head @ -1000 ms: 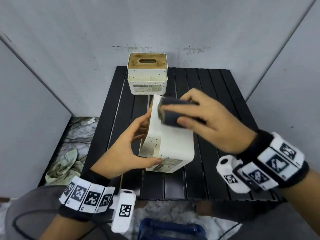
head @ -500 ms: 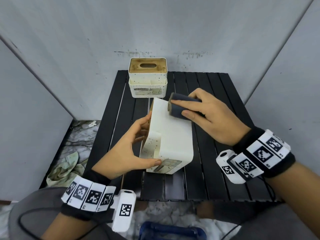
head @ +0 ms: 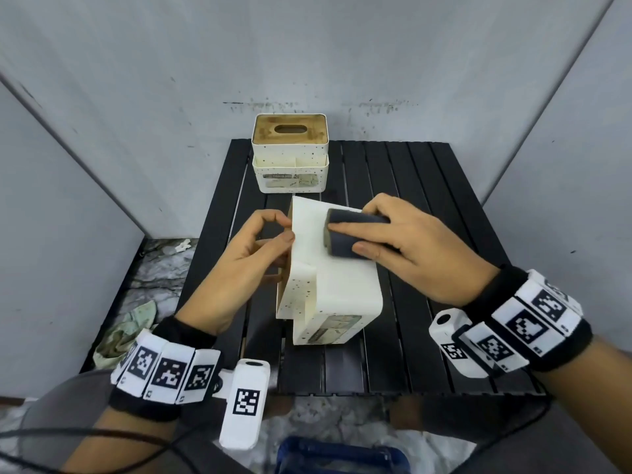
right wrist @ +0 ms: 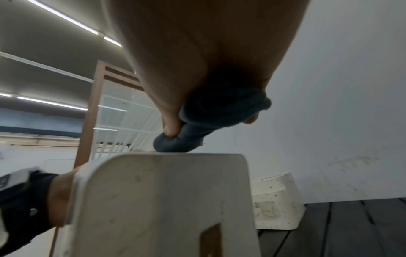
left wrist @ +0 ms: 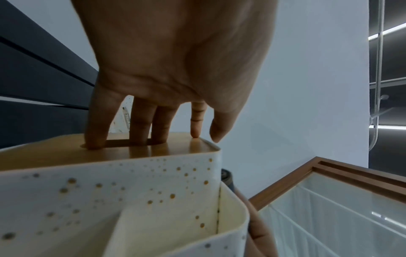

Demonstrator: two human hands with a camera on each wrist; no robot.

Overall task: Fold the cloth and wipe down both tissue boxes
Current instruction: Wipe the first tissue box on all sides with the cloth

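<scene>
From the head camera, your right hand (head: 420,248) pinches the folded dark blue cloth (head: 349,236) between thumb and fingers and presses it onto the upward-facing flat face of the near cream speckled tissue box (head: 328,289), which lies tipped on its side in the middle of the black slatted table (head: 427,200). Your left hand (head: 239,265) steadies that box from its left, thumb on the upper edge, fingers reaching round to the lid side. The second cream speckled tissue box with the wooden slotted lid (head: 290,155) stands upright at the table's far edge, well apart from both hands. Judging from this, the folding is done and the first box is being wiped; nothing here shows whether the far box has been wiped yet.

From the left wrist camera, your fingers (left wrist: 140,125) dip into the slot of the wooden lid (left wrist: 153,149), curled to hold the near box. The cloth is mostly hidden behind the box's corner.

From the right wrist camera, your thumb (right wrist: 171,125) clamps the cloth against the box's far edge. The other fingers are largely covered by the cloth, and the picture is blurred. How clean each face is cannot be judged; the box's underside stays hidden.
</scene>
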